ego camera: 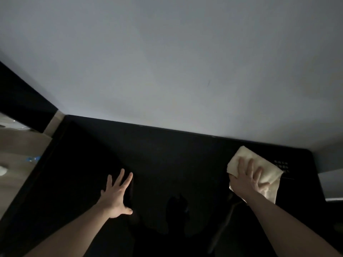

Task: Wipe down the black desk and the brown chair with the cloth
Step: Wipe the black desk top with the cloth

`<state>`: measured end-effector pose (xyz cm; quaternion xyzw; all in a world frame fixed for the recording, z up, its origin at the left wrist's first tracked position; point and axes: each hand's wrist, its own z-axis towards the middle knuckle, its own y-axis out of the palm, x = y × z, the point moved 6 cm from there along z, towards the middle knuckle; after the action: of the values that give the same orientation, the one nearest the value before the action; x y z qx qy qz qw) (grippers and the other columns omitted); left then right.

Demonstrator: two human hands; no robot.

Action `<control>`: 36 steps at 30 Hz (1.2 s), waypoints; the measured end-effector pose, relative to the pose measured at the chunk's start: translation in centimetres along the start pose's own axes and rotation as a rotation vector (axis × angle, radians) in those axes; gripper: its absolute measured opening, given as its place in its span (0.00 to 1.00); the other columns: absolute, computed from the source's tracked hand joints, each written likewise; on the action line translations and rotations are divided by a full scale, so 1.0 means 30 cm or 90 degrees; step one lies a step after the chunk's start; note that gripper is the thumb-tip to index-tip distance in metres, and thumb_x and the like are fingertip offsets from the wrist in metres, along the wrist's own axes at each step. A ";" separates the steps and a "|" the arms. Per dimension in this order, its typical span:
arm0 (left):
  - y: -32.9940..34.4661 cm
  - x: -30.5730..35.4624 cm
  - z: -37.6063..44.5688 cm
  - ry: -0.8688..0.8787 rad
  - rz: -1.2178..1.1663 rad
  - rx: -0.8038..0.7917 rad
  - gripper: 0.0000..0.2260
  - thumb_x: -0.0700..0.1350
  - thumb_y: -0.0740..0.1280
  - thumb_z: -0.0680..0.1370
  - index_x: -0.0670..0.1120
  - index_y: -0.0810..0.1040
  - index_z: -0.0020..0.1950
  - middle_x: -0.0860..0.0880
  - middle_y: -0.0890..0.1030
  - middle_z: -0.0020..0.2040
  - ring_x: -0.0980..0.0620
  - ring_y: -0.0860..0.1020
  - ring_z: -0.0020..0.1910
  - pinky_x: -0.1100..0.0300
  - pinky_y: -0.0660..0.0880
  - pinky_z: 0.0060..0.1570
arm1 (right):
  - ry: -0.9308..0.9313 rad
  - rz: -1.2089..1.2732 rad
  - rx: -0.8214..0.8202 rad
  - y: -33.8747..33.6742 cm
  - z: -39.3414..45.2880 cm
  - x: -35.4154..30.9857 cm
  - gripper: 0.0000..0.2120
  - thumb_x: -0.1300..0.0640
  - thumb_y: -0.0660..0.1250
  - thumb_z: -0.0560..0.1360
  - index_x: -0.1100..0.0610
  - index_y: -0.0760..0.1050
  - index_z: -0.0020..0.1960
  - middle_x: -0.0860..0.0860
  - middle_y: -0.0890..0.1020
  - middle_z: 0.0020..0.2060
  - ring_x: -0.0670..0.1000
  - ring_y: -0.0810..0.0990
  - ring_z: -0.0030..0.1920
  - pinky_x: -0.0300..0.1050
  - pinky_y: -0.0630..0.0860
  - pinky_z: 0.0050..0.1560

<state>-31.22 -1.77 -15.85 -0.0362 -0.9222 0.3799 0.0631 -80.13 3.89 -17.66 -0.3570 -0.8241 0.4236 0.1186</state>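
Cloth [259,170] pressed flat near far right corner of black desk [167,154] by right hand [246,179], fingers spread. Left hand [116,194] splayed flat, mid-desk, empty. Risks: loose cloth tail bunched under palm; dim light, missed patches; chair not seen.

A dim indoor room, most likely an office or a study corner in a home; which of the two cannot be told. A wide, glossy black desk [167,164] is pushed up against a plain, bare pale wall [167,62], and its polished top gives off faint reflections. Near the desk's far right corner sits a small patch of holes [281,165], perhaps a vent or cable grille. To the left, past the desk's edge, a light beige floor [16,145] shows, with a few small items lying on it, too blurred to identify. A dark panel [22,101] rises at the left beside the wall.
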 end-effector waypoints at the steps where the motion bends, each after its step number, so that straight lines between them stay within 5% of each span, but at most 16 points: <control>1: 0.001 0.000 0.004 -0.002 -0.007 -0.009 0.63 0.60 0.81 0.70 0.63 0.31 0.82 0.55 0.24 0.81 0.35 0.32 0.82 0.26 0.56 0.76 | -0.009 -0.005 -0.004 0.006 -0.003 -0.029 0.40 0.35 0.54 0.83 0.39 0.31 0.83 0.47 0.30 0.83 0.63 0.30 0.82 0.82 0.41 0.74; 12: 0.004 -0.035 0.048 0.046 0.006 -0.026 0.65 0.64 0.81 0.67 0.65 0.31 0.82 0.57 0.22 0.79 0.33 0.28 0.80 0.22 0.49 0.75 | -0.086 -0.032 -0.017 0.066 -0.057 -0.410 0.50 0.19 0.51 0.73 0.39 0.28 0.82 0.47 0.27 0.82 0.62 0.26 0.81 0.80 0.34 0.73; 20: -0.071 -0.099 0.075 0.215 0.063 0.039 0.55 0.71 0.73 0.71 0.61 0.39 0.85 0.57 0.29 0.82 0.38 0.30 0.81 0.31 0.45 0.80 | -0.102 -0.020 0.012 0.194 -0.135 -0.790 0.40 0.27 0.44 0.80 0.39 0.30 0.83 0.46 0.29 0.82 0.60 0.27 0.82 0.79 0.32 0.74; 24: -0.175 -0.345 0.128 0.262 -0.012 0.110 0.45 0.69 0.67 0.77 0.58 0.47 0.86 0.57 0.37 0.85 0.49 0.38 0.85 0.46 0.48 0.84 | -0.112 -0.029 0.037 0.280 -0.171 -1.055 0.37 0.31 0.45 0.82 0.39 0.28 0.83 0.47 0.28 0.82 0.60 0.26 0.81 0.78 0.31 0.74; 30: -0.289 -0.995 0.163 0.074 -0.045 0.158 0.53 0.74 0.70 0.71 0.61 0.42 0.86 0.55 0.32 0.84 0.44 0.34 0.84 0.41 0.46 0.82 | -0.198 -0.062 0.034 0.422 -0.266 -1.522 0.36 0.34 0.44 0.83 0.40 0.28 0.83 0.48 0.27 0.82 0.61 0.26 0.81 0.78 0.30 0.73; 36: -0.314 -1.153 0.165 0.139 -0.038 0.102 0.58 0.66 0.78 0.70 0.66 0.35 0.83 0.67 0.24 0.78 0.45 0.29 0.81 0.52 0.74 0.72 | -0.294 -0.102 0.022 0.542 -0.353 -1.935 0.36 0.34 0.45 0.83 0.40 0.29 0.83 0.49 0.25 0.81 0.62 0.24 0.80 0.79 0.26 0.70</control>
<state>2.10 -15.88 -15.76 -0.0449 -0.8772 0.4440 0.1773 -25.31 -23.32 -17.69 -0.1817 -0.8476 0.4975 -0.0336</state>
